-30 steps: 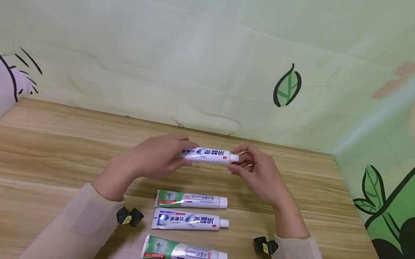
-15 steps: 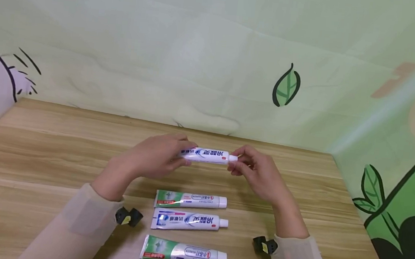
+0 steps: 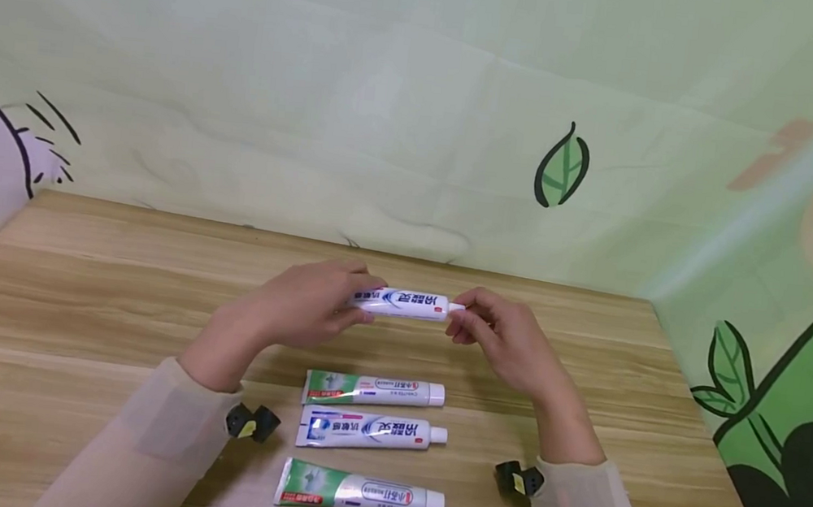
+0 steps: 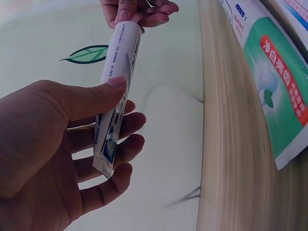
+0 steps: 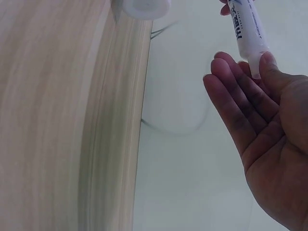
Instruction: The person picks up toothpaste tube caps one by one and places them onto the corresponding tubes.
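Observation:
A white toothpaste tube with blue lettering (image 3: pixel 405 303) is held level above the table in the head view, its cap pointing right. My left hand (image 3: pixel 313 303) grips its flat tail end, thumb on one face and fingers behind, as the left wrist view also shows. At the other end, my right hand (image 3: pixel 508 338) pinches the white cap (image 5: pixel 254 66) between thumb and index finger. The other right fingers extend beside the cap in the right wrist view. Nearer me lie a green-and-silver toothpaste tube (image 3: pixel 374 392), a white-and-blue one (image 3: pixel 367 432) and another green-and-silver one (image 3: pixel 361 492).
The wood-grain table (image 3: pixel 116 291) ends against a pale green printed wall sheet (image 3: pixel 280 111) at the back. Another printed sheet rises along the right side. Black wrist cameras (image 3: pixel 253 423) sit by both sleeves, close to the lying tubes on the left.
My right thumb and fingers have closed in on the cap, which is now mostly covered. The left hand and the lying tubes have stayed in place.

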Available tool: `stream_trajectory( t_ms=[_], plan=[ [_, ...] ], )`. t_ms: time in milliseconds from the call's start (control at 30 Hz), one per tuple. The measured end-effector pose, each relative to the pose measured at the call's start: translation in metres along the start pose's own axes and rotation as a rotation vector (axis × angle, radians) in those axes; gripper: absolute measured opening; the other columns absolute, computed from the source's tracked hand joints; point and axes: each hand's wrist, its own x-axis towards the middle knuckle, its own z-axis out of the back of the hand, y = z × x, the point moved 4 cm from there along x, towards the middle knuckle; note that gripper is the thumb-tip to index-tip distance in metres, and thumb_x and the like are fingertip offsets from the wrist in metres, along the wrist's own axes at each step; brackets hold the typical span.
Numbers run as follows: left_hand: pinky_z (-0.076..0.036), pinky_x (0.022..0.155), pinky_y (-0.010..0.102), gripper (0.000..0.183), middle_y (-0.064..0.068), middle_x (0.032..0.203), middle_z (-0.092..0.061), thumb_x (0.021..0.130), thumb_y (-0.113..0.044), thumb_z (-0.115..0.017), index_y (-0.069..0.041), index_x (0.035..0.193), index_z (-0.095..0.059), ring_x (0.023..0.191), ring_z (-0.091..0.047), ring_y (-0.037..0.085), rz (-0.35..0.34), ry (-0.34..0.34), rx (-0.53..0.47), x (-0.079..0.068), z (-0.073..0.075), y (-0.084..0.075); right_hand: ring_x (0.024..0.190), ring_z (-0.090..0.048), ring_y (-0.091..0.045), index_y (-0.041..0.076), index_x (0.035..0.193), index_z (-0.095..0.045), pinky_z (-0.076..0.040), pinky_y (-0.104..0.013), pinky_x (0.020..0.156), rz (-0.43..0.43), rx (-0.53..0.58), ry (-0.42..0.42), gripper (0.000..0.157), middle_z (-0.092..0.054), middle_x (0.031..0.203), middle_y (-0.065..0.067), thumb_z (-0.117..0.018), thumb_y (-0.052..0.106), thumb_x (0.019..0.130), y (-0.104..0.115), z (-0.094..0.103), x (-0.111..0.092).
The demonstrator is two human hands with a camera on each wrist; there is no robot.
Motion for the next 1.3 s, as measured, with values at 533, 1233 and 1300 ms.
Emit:
stream_trajectory(
  t_ms=[533,1233,1300],
  plan=[
    [-0.058,0.093,0.043,0.049,0.005,0.127,-0.068,0.099,-0.033,-0.071,-0.016,0.144,-0.062,0.108,-0.067,0.021,-0.015,-0.019,0.021,0.002,-0.002,-0.001,0.085,-0.067,-0.017,0.007,0.107,-0.064,-0.061,-0.03,0.084,-0.006,-0.098,0.051,0.02,-0.069,0.09,-0.005,-0.049,0.019,0.11,-0.006,-0.002,-0.001],
    [-0.049,0.112,0.049,0.048,0.003,0.138,-0.067,0.096,-0.028,-0.076,-0.016,0.141,-0.063,0.128,-0.063,0.024,0.093,0.158,-0.07,0.003,-0.025,0.009,0.085,-0.057,-0.017,0.013,0.103,-0.071,-0.049,-0.035,0.08,-0.088,-0.256,0.175,0.022,-0.069,0.093,-0.005,-0.056,0.029,0.108,-0.014,-0.014,0.002],
    [-0.047,0.113,0.05,0.05,0.002,0.138,-0.067,0.095,-0.029,-0.076,-0.017,0.141,-0.063,0.128,-0.062,0.024,0.114,0.174,-0.081,0.004,-0.028,0.01,0.083,-0.056,-0.017,0.012,0.102,-0.071,-0.048,-0.035,0.078,-0.088,-0.264,0.175,0.022,-0.068,0.091,-0.006,-0.057,0.029,0.107,-0.015,-0.014,0.002]
  ],
)
